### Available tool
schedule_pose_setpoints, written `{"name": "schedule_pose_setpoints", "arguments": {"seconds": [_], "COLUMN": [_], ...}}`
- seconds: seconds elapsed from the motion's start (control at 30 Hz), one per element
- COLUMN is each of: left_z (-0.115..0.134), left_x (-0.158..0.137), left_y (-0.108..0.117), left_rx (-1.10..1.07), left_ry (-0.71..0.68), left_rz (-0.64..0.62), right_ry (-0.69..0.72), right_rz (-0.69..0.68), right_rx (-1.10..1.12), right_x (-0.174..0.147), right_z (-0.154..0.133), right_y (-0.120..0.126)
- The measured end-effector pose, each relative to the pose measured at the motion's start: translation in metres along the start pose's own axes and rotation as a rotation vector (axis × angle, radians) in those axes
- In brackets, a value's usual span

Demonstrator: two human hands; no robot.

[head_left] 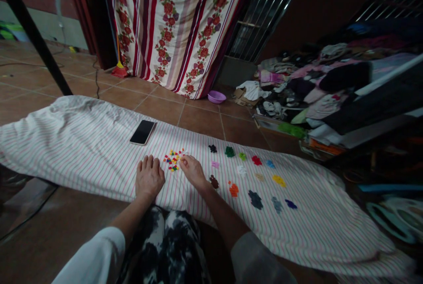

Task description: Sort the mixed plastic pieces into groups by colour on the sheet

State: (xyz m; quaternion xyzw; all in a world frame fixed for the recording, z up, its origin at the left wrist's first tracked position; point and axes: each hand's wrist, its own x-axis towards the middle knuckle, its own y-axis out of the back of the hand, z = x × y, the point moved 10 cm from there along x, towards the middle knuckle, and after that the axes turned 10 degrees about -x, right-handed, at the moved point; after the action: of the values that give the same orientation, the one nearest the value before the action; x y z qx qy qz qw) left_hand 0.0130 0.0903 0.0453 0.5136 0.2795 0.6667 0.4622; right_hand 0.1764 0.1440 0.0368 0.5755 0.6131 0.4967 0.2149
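Note:
My left hand [150, 175] lies flat on the striped cloth, fingers stretched out, just left of a mixed pile of tiny coloured pieces [172, 160] in red, yellow, green and white. At the right edge of that pile my right hand [193, 170] has thumb and fingers pinched together; whatever is between them is too small to make out. To its right lie small heaps sorted by colour, among them black pieces [212, 148], dark green pieces [229, 151], pink pieces [215, 164], brown pieces [214, 182], orange pieces [233, 189], yellow pieces [279, 181] and dark grey pieces [255, 199].
A phone [142, 132] lies on the striped cloth [95, 152] beyond my left hand. On the tiled floor behind are a purple basin [217, 97] and a red broom [119, 70], near a floral curtain [185, 24]. Heaped clothes [310, 77] fill the right side.

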Motion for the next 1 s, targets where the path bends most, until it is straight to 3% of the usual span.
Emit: {"name": "schedule_pose_setpoints", "arguments": {"seconds": [0.23, 0.4, 1.0], "left_z": [0.006, 0.008, 0.009], "left_x": [-0.002, -0.002, -0.002], "left_y": [0.008, 0.011, 0.01], "left_rx": [0.021, 0.001, -0.059], "left_ry": [-0.044, -0.049, -0.04], "left_rz": [0.004, -0.016, -0.081], "right_ry": [-0.1, -0.126, -0.405], "right_rz": [0.002, 0.039, 0.369], "right_rx": [0.155, 0.17, 0.099], "right_x": [-0.015, -0.028, -0.112], "right_z": [0.006, 0.023, 0.177], "right_y": [0.012, 0.037, 0.162]}}
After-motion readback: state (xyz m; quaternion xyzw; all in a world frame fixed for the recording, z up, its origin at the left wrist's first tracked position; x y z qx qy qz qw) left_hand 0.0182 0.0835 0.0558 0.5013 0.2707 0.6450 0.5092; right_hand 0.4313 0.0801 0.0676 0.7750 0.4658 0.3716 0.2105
